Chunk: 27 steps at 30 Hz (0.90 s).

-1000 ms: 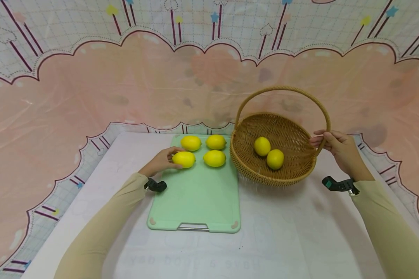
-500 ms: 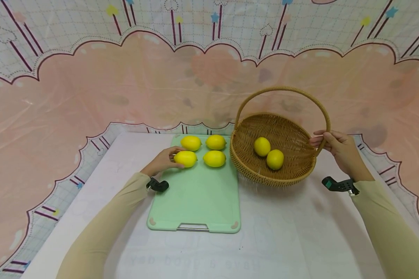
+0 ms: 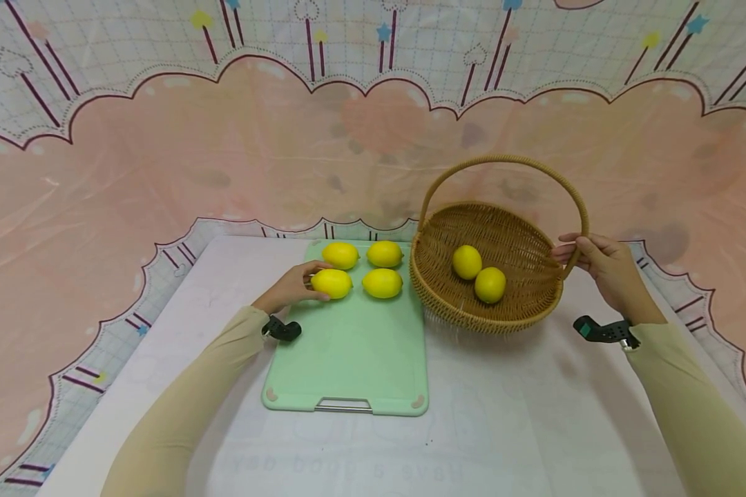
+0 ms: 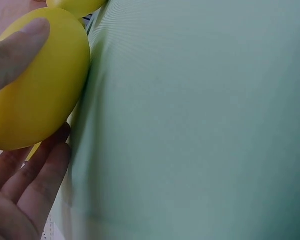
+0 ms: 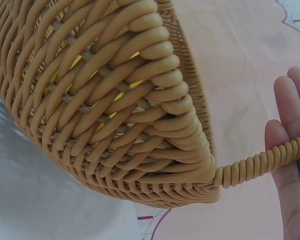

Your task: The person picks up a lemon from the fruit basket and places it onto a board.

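My left hand (image 3: pixel 291 284) holds a yellow lemon (image 3: pixel 333 284) at the front left of a group on a green cutting board (image 3: pixel 354 359). In the left wrist view the thumb (image 4: pixel 20 52) lies on one side of that lemon and the fingers (image 4: pixel 45 175) on the other. On the right, my right hand (image 3: pixel 606 266) grips the handle (image 3: pixel 503 159) of a wicker basket (image 3: pixel 516 238) near its base. The basket leans toward me, with two lemons (image 3: pixel 490 285) inside. In the right wrist view, fingers (image 5: pixel 290 110) stand behind the handle; the thumb is hidden.
Three other lemons lie close by on the board: one behind (image 3: pixel 340 255), one at back right (image 3: pixel 384 254) and one at front right (image 3: pixel 382 283). The basket stands right beside the board's right edge. A printed cloth (image 3: pixel 255 159) hangs behind the white table (image 3: pixel 503 414).
My left hand and its lemon have shifted slightly right, toward the front-right lemon. The right hand and the basket stay as they were.
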Available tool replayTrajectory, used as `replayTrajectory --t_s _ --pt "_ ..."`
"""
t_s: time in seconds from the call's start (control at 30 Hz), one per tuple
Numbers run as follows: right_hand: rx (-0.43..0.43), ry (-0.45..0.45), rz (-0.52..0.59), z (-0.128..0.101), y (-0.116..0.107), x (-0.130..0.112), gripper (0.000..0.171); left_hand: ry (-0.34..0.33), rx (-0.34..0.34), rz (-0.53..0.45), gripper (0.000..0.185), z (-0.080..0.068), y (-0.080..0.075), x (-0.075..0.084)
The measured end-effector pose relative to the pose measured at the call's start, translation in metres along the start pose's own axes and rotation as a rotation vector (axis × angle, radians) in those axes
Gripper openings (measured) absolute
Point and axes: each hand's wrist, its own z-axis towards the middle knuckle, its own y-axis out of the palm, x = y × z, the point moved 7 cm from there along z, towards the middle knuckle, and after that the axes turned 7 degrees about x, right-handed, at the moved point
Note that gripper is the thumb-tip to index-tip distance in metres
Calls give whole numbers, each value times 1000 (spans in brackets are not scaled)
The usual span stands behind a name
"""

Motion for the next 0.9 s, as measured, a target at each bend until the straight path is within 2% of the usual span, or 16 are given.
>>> replayTrajectory --t_s 0.33,0.57,0.9 --pt "-14 -12 9 2 -1 0 30 10 10 -16 67 0 -1 0" --pt "-12 3 15 2 -1 0 30 -13 11 -34 70 0 -2 0" --pt "7 24 -17 1 -1 0 28 -3 1 -16 70 0 -5 0"
